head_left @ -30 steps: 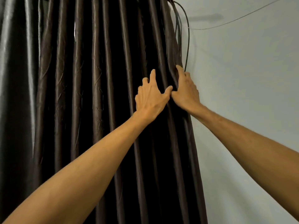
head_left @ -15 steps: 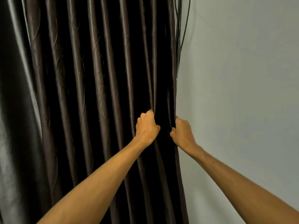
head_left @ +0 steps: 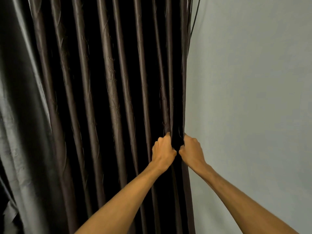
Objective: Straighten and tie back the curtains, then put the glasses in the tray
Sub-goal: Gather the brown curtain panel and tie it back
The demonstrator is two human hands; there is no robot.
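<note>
A dark brown pleated curtain [head_left: 111, 102] hangs in long vertical folds and fills the left and middle of the head view. My left hand [head_left: 163, 150] grips a fold near the curtain's right edge, fingers curled into the cloth. Right beside it, my right hand [head_left: 191, 150] grips the outermost fold at the edge. The two hands almost touch at the same height. No glasses or tray are in view.
A plain pale wall [head_left: 253, 98] takes up the right side. Thin dark cables [head_left: 194, 22] hang down along the curtain's right edge at the top. A lighter, shinier stretch of curtain [head_left: 15, 132] hangs at the far left.
Both hands have slid down the curtain's right edge. A second ago their fingers lay straighter on the folds; now both are curled tight on the cloth. The view has tilted downward.
</note>
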